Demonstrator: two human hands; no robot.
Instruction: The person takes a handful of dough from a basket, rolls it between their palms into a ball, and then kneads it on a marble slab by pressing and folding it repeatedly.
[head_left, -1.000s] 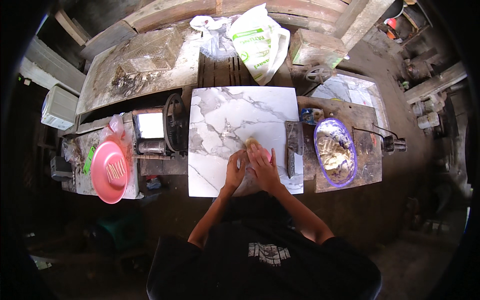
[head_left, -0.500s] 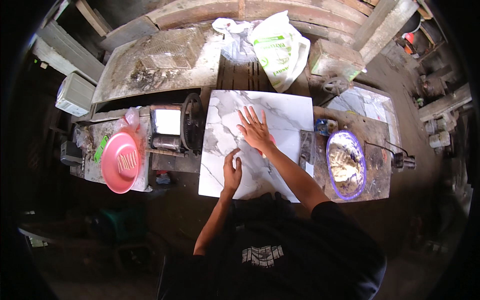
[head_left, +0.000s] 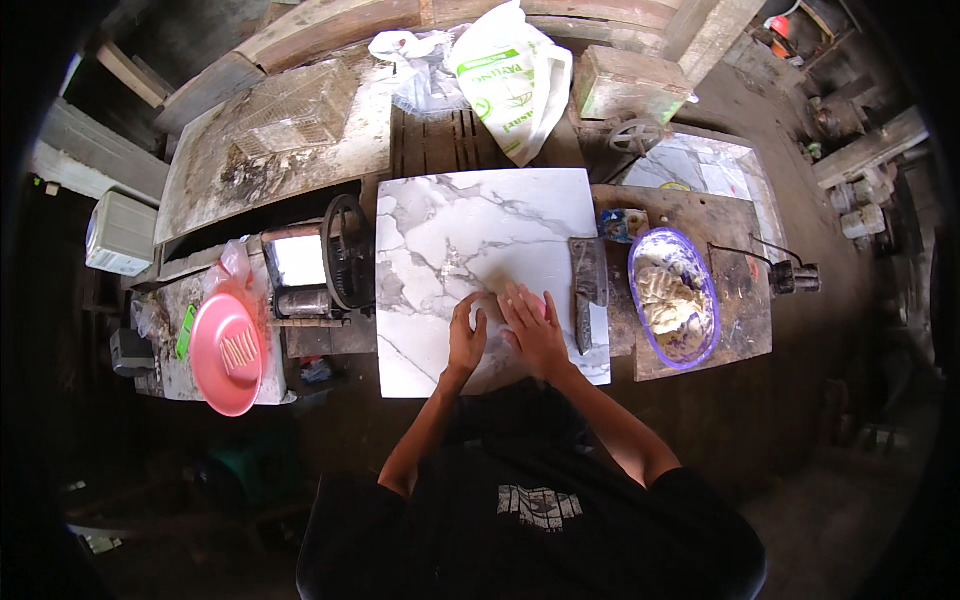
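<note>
Change: both hands are being brought back together at the near edge of the marble slab point(head_left: 480, 250); half a second ago the right hand was stretched far up the slab with fingers spread.
Left hand point(head_left: 466, 335): is being pressed flat, fingers together, just beside the right.
Right hand point(head_left: 533, 330): is being laid palm down over a small pale-pink lump point(head_left: 538, 302), fingers close together, not clamped.
Lump: is lying on the slab, mostly hidden under the right hand.
Meaning: the lump is probably being rolled or pressed again.
Nearby: a cleaver point(head_left: 588, 280) is resting at the slab's right edge; a purple bowl point(head_left: 700, 345) of pale dough is sitting further right on the worktop point(head_left: 745, 300).
</note>
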